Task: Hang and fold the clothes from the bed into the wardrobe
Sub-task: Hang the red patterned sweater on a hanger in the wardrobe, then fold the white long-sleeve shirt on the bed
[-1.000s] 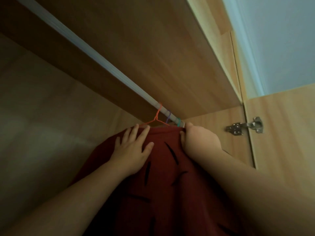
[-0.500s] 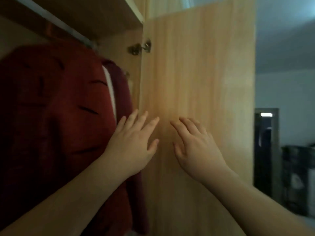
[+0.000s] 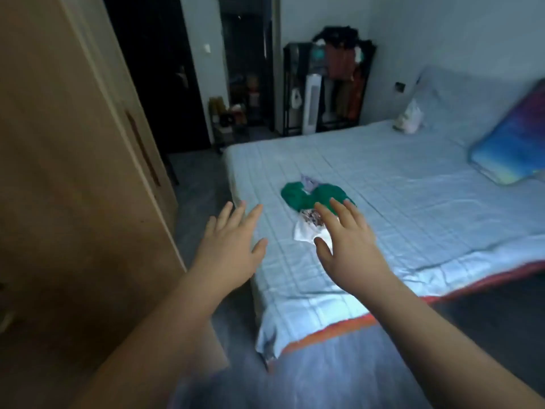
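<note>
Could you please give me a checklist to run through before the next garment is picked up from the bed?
1. Hands free: left hand and right hand are open, holding nothing: ok.
2. Clothes to fetch: a green garment and a white patterned garment lie on the bed: ok.
3. Contact made: the right hand is over the white patterned garment, touch unclear: cannot tell.
4. Hanger ready: the lilac thing by the green garment is unclear: cannot tell.

Blue pillow [image 3: 513, 152]; blk rack [image 3: 285, 84] w/ white fan [image 3: 312, 104].
</note>
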Tool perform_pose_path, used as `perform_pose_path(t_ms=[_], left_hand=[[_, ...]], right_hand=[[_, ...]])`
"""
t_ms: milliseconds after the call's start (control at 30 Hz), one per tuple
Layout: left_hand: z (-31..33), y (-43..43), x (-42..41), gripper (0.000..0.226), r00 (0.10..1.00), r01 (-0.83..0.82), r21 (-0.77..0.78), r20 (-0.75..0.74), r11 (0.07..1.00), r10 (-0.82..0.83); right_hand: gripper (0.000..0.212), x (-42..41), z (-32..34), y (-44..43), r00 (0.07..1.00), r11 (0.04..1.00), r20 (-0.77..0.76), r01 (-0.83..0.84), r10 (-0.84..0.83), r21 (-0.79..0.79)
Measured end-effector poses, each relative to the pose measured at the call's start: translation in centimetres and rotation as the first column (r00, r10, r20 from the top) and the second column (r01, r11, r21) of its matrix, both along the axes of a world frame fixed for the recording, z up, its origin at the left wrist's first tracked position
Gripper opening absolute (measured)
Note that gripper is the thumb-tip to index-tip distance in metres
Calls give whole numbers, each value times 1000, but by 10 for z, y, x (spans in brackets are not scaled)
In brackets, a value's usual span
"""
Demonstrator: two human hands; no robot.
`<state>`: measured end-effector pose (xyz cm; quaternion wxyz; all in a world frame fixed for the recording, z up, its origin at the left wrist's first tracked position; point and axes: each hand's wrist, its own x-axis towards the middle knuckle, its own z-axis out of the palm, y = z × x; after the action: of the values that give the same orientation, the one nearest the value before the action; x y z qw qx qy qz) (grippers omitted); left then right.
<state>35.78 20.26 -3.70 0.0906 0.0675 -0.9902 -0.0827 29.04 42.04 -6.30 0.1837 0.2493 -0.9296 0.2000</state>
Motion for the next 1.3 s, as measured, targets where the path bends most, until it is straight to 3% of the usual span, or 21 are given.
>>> perform_pose_path(t_ms=[133,267,433,867,1133,1300], left_hand=[[-51,50,-38,69,990,86,59,105,995,-92],[-86,73,-79,69,974,155,9,164,988,-154],[-115,90,-145,67,963,189,84,178,978,-201],[-180,81,-381,67,951,87,173,279,981,-134],[-230,89,-467,68,908,-17,189,415,982,-64],[-279,110,-504,67,868,-160,215,496,963,33]], right_hand=[[61,-8,-50,55,983,992,137,122,-121,0],[62,-32,-83,90,934,972,270,227,-235,61],[60,-76,-95,111,900,954,321,295,-296,55],[60,-299,-138,108,877,961,449,50,-173,273],[59,-412,-174,126,814,967,555,30,-171,253],[58,-487,-218,149,757,971,646,-70,-97,227]])
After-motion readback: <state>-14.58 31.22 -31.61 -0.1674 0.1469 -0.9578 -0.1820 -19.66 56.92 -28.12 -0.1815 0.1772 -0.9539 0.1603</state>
